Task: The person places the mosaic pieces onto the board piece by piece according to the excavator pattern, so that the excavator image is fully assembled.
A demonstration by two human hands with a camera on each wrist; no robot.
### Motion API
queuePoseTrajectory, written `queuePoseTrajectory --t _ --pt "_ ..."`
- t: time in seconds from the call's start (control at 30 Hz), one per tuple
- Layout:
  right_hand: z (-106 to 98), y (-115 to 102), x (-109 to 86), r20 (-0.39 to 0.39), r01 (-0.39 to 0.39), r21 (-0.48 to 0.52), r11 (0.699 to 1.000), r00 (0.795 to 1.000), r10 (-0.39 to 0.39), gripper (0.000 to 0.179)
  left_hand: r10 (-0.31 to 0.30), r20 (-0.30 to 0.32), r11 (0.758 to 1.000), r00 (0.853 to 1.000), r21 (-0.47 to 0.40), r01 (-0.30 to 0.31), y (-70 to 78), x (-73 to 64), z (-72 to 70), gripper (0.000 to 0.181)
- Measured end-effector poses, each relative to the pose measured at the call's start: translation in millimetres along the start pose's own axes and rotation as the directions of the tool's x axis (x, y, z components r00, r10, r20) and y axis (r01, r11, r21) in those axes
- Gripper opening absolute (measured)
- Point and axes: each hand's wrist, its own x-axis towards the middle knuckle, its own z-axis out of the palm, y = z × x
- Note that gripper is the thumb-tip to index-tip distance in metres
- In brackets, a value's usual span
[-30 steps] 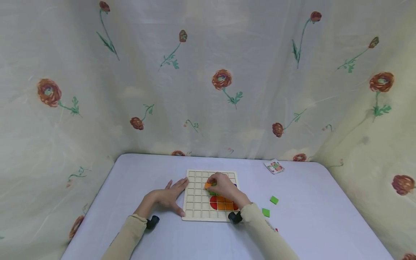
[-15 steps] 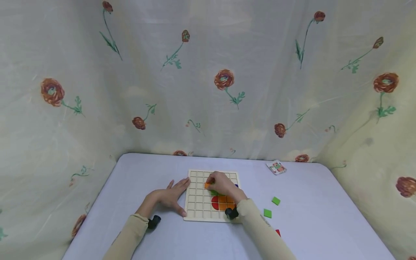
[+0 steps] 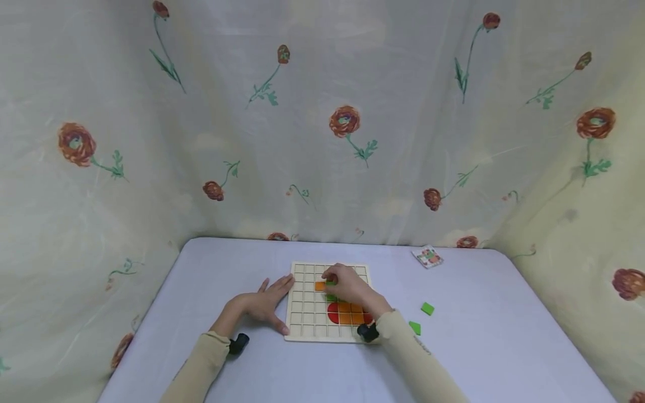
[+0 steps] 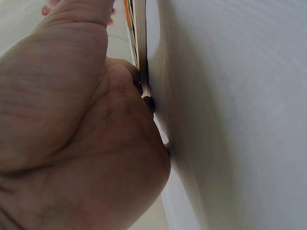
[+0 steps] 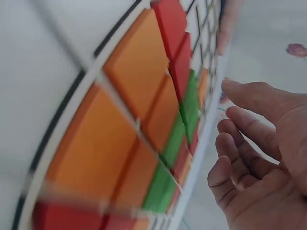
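Note:
A pale square grid board (image 3: 302,326) lies on the table, partly filled with coloured tiles. My left hand (image 3: 263,306) rests at its left side, fingers spread, fingertips and thumb right at the edge. In the left wrist view the palm (image 4: 115,153) hides most of the board. Above the upper middle cells hovers my right hand (image 3: 347,284), just right of an orange tile (image 3: 319,286) in the grid. The right wrist view shows this hand (image 5: 259,143) with loosely bent fingers and nothing between them. Green tiles (image 5: 191,100), orange tiles (image 5: 139,52) and red pieces (image 5: 168,24) fill nearby cells.
Two loose green tiles, one farther back (image 3: 428,308) and one by the sleeve (image 3: 415,328), lie right of the board. A small patterned card stack (image 3: 428,256) sits at the back right. A flowered curtain (image 3: 393,140) surrounds the table (image 3: 484,336).
The orange tile, pinched by my right hand earlier, now lies in a grid cell, and the fingers have drawn slightly right of it. My left hand stays put. The right sleeve now covers a loose red piece.

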Motion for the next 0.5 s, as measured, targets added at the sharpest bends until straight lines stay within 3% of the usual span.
queuePoseTrajectory --t 0.23,0.5 --pt "-29 12 -46.3 -0.031 -0.102 0.051 0.993 0.994 0.103 0.018 -0.009 -0.003 1.000 1.000 0.008 0.009 -1.7 2.5 2.0 0.129" --pt "-57 57 -113.5 0.023 -0.275 0.057 0.960 0.961 0.275 0.028 -0.025 -0.003 1.000 1.000 -0.003 0.025 0.7 2.2 2.2 0.130"
